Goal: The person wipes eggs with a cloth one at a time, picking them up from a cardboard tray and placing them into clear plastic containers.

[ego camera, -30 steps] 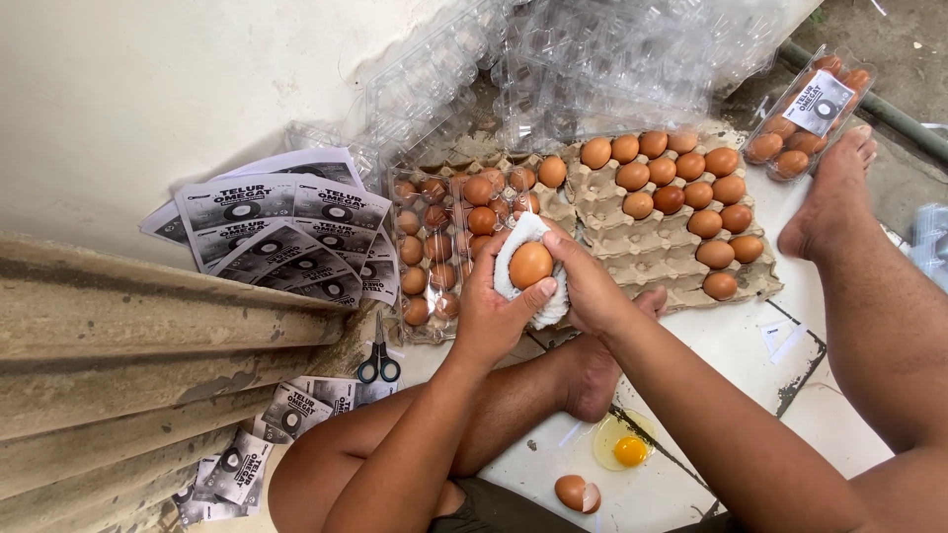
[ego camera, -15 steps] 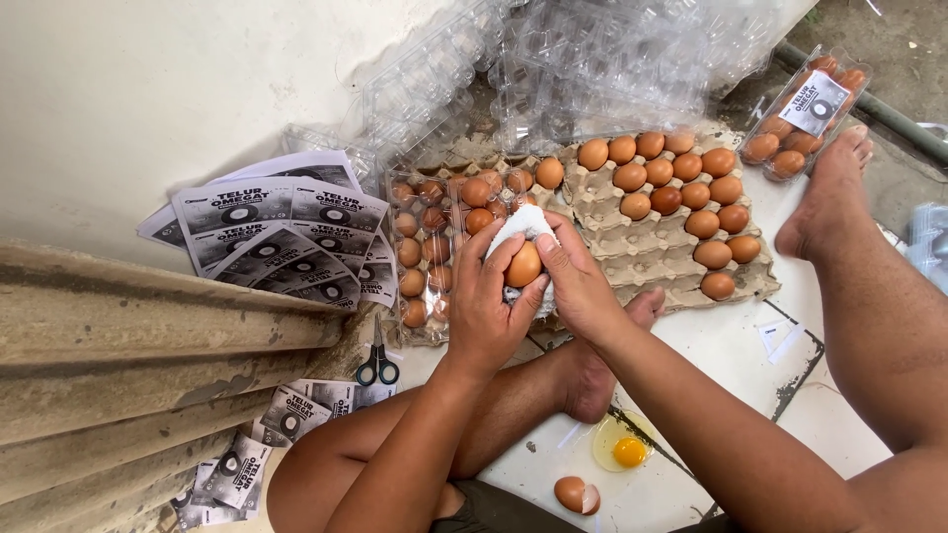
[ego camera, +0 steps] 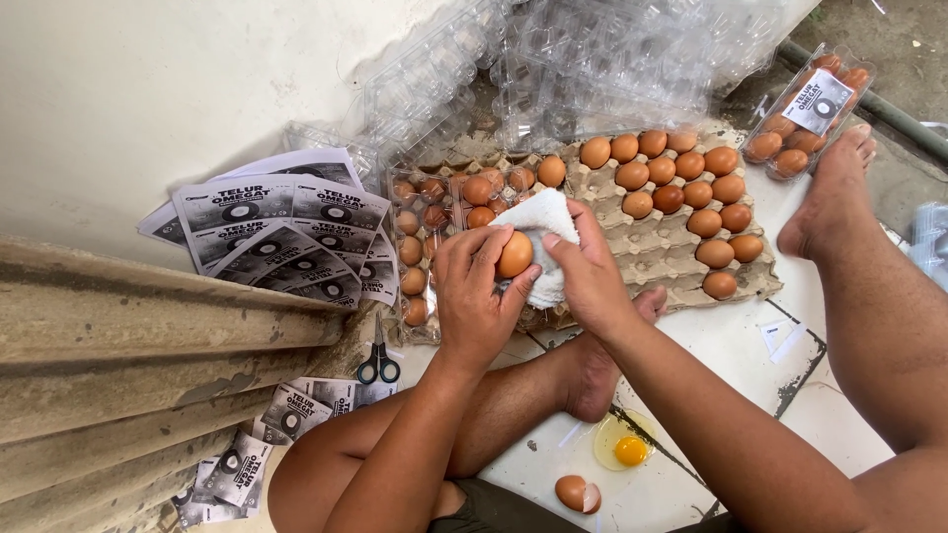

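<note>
Brown egg (ego camera: 514, 255) gripped in left hand (ego camera: 481, 296), white cloth (ego camera: 545, 237) in right hand (ego camera: 591, 276), above white tiled floor (ego camera: 731, 336) by wall (ego camera: 148, 89).

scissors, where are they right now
In the head view the scissors lie on the floor at lower left, beside the printed labels and just left of the left hand.

1. Ahead of the hands, the cardboard egg tray (ego camera: 681, 252) and stacked clear cartons (ego camera: 592, 59) block the way.
2. To the left, printed labels (ego camera: 276, 232) and scissors (ego camera: 378, 355) crowd the wall.
3. Bare white floor (ego camera: 731, 365) lies open between the legs, save a broken yolk (ego camera: 629, 449) and eggshell (ego camera: 576, 492).
</note>
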